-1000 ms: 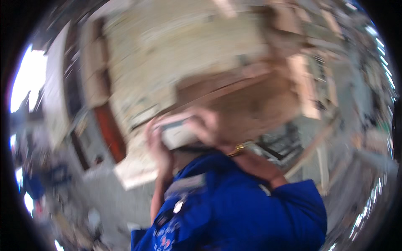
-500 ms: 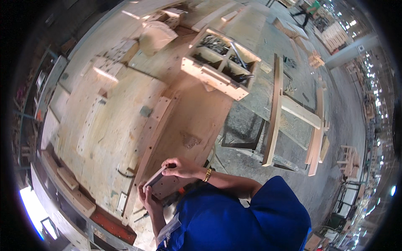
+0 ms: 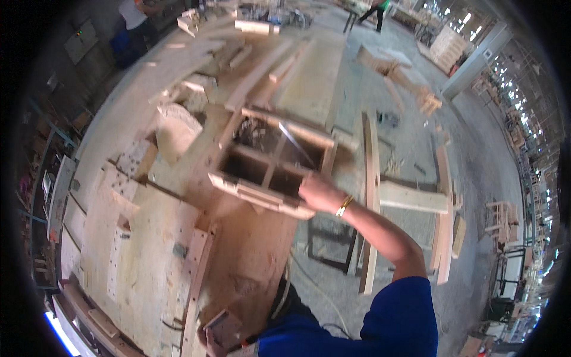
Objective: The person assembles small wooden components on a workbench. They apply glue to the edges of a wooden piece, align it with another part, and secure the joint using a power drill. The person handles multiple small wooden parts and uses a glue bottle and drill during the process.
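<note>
My right hand (image 3: 322, 193), with a gold band at its wrist, reaches into the near right compartment of a divided wooden box (image 3: 256, 199). Its fingertips are smeared and partly hidden there, so what they touch cannot be made out. Low in the picture, my left hand (image 3: 212, 344) grips the edge of a small wooden block (image 3: 223, 328) above the bench. Small metal pieces (image 3: 254, 132) lie in the box's far left compartment. A long thin tool (image 3: 294, 141) leans across the far right one.
A long drilled wooden rail (image 3: 194, 271) runs along the bench (image 3: 148, 250) beside my left hand. A curved wood piece (image 3: 176, 132) lies beyond. On the right stands a wooden frame of rails (image 3: 370, 208). A person (image 3: 375, 13) is far off, and another (image 3: 134, 16) stands at the far left.
My right hand has left the wooden block and moved up and forward into the box. My left hand keeps the block, now lower in the picture. The view has shifted, too.
</note>
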Motion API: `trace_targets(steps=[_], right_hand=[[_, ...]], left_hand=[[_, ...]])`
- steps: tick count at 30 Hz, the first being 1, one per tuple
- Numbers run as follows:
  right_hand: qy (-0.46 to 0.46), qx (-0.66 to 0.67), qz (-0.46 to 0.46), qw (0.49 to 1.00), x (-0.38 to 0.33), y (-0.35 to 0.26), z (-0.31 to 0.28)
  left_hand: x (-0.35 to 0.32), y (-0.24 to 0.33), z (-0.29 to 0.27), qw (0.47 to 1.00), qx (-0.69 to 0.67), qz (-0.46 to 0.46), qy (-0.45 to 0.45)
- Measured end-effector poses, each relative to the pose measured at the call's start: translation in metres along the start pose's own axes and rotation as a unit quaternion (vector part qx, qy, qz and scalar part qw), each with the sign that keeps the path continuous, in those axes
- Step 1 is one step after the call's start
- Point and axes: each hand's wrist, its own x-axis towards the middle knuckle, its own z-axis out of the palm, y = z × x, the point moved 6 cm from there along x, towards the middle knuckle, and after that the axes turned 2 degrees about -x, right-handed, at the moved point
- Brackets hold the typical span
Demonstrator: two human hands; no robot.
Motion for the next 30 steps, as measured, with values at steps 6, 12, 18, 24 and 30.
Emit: trace_targets(steps=[6,12,18,24,30], right_hand=[[-0.097,-0.037,-0.066,0.992,0.033,-0.012,-0.015],[-0.131,0.037,-0.112,0.984,0.033,-0.021,0.004],[-0.031,0.059,-0.143,0.988,0.023,-0.013,-0.039],[0.196,0.558,0.04,0.806,0.015,-0.013,-0.066],[0.012,0.804,-0.044,0.593,-0.014,-0.281,-0.029]], left_hand=[[0.004,-0.04,-0.043,0.974,0.217,-0.035,0.061],[-0.049,0.014,-0.005,0.971,0.099,-0.054,0.213],[-0.039,0.014,-0.037,0.966,0.1,0.103,0.215],[-0.074,0.006,-0.091,0.958,-0.11,0.051,0.259],[-0.096,0.019,-0.129,0.943,-0.153,0.068,0.287]])
